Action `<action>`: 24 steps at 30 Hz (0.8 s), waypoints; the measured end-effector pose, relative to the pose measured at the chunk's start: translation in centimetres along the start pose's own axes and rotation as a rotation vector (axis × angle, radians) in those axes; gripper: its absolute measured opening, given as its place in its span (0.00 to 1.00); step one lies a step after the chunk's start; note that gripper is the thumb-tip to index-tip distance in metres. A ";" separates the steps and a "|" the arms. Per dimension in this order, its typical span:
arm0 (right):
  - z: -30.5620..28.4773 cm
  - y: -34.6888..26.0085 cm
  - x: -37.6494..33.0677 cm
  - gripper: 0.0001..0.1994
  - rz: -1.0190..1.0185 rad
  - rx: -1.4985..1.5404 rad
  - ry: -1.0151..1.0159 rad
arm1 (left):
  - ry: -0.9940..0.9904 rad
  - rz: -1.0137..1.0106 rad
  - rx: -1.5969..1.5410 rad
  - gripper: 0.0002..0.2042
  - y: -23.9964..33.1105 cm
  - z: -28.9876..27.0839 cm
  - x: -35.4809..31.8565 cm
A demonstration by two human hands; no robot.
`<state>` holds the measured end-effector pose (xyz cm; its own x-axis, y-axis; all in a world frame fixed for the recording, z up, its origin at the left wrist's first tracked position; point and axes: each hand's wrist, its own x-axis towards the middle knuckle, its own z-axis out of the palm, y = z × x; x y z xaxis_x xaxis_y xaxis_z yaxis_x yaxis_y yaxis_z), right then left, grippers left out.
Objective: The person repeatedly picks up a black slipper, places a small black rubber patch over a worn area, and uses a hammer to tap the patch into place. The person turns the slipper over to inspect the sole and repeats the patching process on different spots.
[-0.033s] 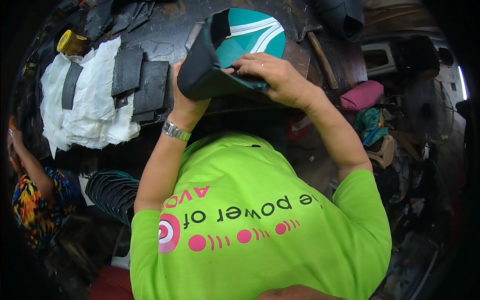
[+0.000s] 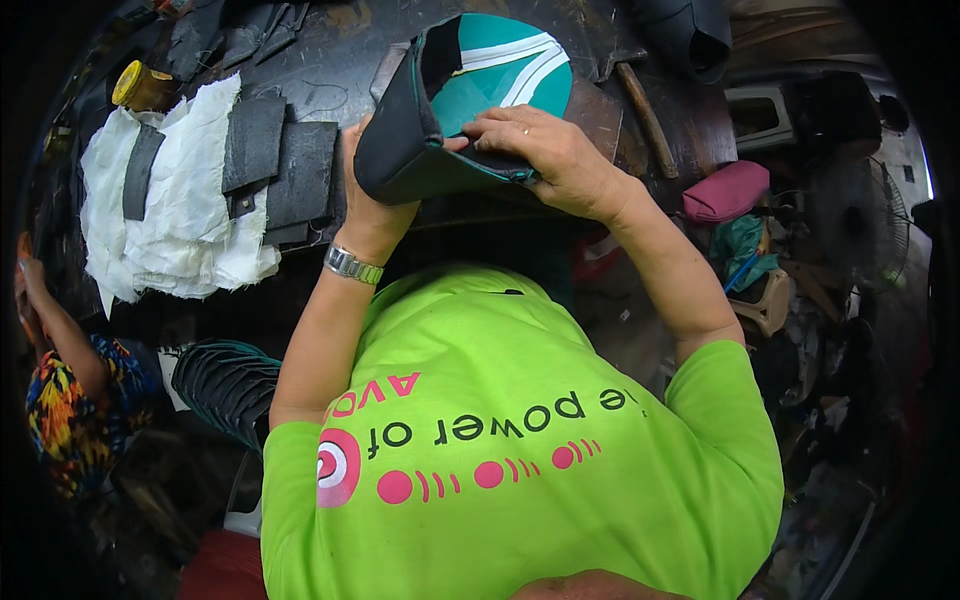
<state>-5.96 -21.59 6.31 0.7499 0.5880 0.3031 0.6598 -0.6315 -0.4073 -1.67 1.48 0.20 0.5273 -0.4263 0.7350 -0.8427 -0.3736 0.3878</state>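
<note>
Over the table's near edge, I hold up a curved black and teal stitched piece with white stripes on its teal side. My left hand grips its black side from the left, with most of the fingers hidden behind it. A fingertip shows at the fold by the right fingers. My right hand presses its bent fingers onto the piece's near rim, thumb underneath. A metal watch is on my left wrist.
White cloth sheets and dark grey panels lie left on the dark table, near a yellow tin. A hammer lies right. Stacked black pieces stand below left, past which another person's arm shows.
</note>
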 end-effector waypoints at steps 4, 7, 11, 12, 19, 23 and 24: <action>1.3 -0.1 -0.6 0.19 -0.011 -0.108 0.006 | -0.244 -0.218 -0.117 0.18 0.2 -1.3 -0.7; 0.6 -0.9 -0.2 0.17 0.008 -0.138 -0.047 | -0.321 -0.219 0.063 0.19 1.7 -2.4 -1.9; 0.8 -1.4 -0.2 0.18 0.050 -0.125 -0.093 | -0.152 -0.511 -0.134 0.21 2.5 -3.2 -3.0; 1.2 -1.3 -0.3 0.18 0.031 -0.118 -0.072 | -0.046 -0.650 -0.308 0.21 2.5 -3.8 -3.1; 1.1 -1.9 -0.3 0.27 0.091 -0.119 -0.051 | 0.280 -0.962 -1.232 0.22 3.5 -5.1 -1.3; -2.5 0.6 -3.0 0.38 0.248 -0.203 0.210 | 0.262 -1.012 -1.161 0.21 1.9 -4.0 -0.4; -3.3 2.1 -4.2 0.34 0.356 -0.242 0.349 | 0.271 -1.018 -1.155 0.18 1.5 -3.8 -0.4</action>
<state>-7.52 -27.07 7.03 0.8726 0.1407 0.4677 0.3243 -0.8830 -0.3395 -3.56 4.22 2.63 0.9787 -0.1938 -0.0674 0.1520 0.4639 0.8727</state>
